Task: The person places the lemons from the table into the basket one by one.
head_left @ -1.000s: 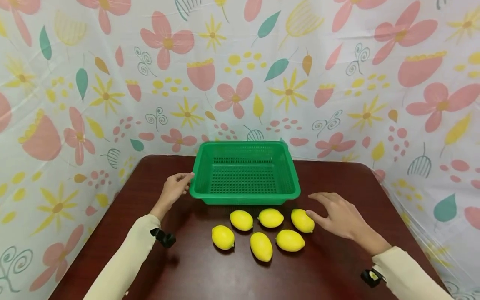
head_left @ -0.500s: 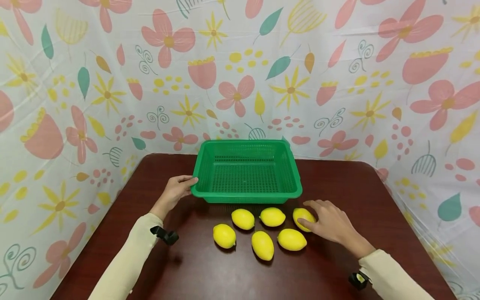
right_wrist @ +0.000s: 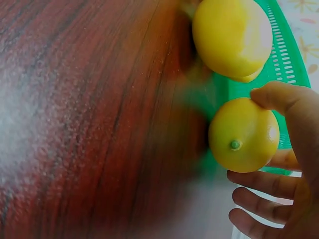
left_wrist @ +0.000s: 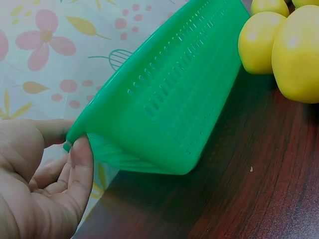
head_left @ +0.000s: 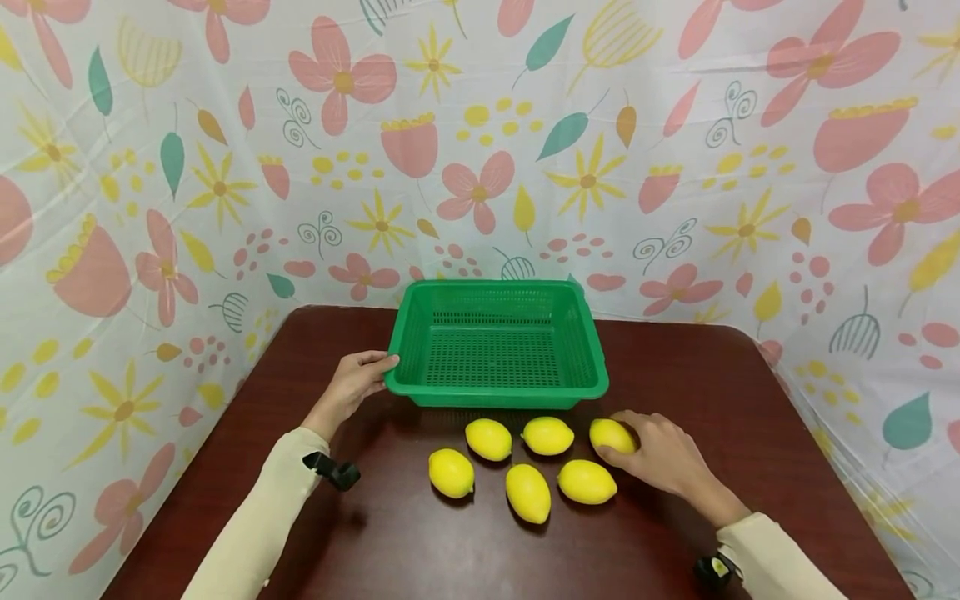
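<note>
A green plastic basket (head_left: 498, 392) with slotted sides stands at the back of the table. My left hand (head_left: 351, 392) pinches its left rim; in the left wrist view the thumb and fingers (left_wrist: 81, 152) close over the basket's lip. Several yellow lemons lie in front of the basket. At their right end, my right hand (head_left: 663, 454) grips the back-right lemon (head_left: 611, 436) between thumb and fingers. In the right wrist view this lemon (right_wrist: 241, 139) shows its stem end, with the thumb on one side and fingers on the other.
Nearest the held lemon are a lemon (head_left: 587, 482) in front and another lemon (head_left: 547, 436) to its left. More lemons (head_left: 452, 473) lie farther left. The dark red wooden table (head_left: 420, 554) meets a flower-patterned sheet (head_left: 480, 117) behind the basket.
My right hand has moved left onto the back-right lemon and closed its thumb and fingers around it. My left thumb has come over the basket's rim. The view has shifted slightly.
</note>
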The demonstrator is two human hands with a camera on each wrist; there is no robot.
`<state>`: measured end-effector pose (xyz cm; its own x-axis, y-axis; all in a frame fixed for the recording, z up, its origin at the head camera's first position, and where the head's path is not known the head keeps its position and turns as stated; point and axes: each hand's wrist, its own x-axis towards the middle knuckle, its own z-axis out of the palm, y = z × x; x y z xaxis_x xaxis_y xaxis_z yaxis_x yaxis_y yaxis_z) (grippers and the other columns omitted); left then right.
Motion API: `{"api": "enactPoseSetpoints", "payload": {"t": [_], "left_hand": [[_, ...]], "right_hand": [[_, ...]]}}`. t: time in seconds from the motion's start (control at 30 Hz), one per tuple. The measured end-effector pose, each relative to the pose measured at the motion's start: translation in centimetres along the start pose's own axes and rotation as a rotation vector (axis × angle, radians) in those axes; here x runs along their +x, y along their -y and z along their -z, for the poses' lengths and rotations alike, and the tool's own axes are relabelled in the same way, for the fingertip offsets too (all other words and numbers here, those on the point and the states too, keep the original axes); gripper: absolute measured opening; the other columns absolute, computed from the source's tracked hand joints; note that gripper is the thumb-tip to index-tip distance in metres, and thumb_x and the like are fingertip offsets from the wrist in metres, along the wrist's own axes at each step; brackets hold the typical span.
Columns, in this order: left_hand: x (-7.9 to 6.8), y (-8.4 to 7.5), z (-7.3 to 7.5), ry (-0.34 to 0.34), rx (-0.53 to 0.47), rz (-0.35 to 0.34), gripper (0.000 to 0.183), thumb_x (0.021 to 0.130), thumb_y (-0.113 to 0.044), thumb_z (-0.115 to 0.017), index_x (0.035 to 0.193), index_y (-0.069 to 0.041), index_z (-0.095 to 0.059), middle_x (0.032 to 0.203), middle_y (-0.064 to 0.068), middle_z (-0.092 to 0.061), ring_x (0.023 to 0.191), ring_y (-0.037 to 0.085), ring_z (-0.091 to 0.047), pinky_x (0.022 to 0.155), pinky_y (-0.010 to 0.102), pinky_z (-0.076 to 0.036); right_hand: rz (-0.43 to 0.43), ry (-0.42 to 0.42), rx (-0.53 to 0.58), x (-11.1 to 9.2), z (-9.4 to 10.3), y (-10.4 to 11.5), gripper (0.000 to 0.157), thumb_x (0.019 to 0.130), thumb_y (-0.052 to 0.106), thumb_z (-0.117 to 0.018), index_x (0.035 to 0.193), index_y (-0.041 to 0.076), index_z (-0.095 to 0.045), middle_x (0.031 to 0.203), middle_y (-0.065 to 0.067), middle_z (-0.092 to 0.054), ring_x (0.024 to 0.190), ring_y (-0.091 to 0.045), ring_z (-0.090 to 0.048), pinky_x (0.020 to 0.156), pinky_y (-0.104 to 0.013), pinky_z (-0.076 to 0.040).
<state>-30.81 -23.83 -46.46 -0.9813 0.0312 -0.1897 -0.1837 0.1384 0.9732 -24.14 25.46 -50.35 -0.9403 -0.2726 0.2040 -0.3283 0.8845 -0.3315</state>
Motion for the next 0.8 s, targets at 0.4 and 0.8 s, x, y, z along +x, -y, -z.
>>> {"api": "enactPoseSetpoints", "payload": {"t": [0.4, 0.8], "left_hand": [[0.3, -0.2, -0.4, 0.019, -0.001, 0.001, 0.054, 0.101, -0.03, -0.068, 0.143, 0.002, -0.055, 0.135, 0.015, -0.059, 0.098, 0.011, -0.068, 0.089, 0.028, -0.058], [-0.1, -0.3, 0.2, 0.014, -0.009, 0.02, 0.058, 0.101, -0.032, -0.069, 0.145, 0.001, -0.053, 0.139, 0.016, -0.057, 0.103, 0.011, -0.067, 0.086, 0.024, -0.057]], "right_hand": [[-0.019, -0.038, 0.02, -1.2, 2.8, -0.4, 0.067, 0.084, 0.059, -0.078, 0.126, 0.007, -0.069, 0.107, -0.013, -0.07, 0.086, -0.025, -0.061, 0.06, -0.036, -0.047], [0.084, -0.094, -0.013, 2.6, 10.0, 0.4, 0.055, 0.087, 0.05, -0.079, 0.124, 0.011, -0.07, 0.094, -0.005, -0.068, 0.077, -0.02, -0.055, 0.063, -0.034, -0.043]]}}
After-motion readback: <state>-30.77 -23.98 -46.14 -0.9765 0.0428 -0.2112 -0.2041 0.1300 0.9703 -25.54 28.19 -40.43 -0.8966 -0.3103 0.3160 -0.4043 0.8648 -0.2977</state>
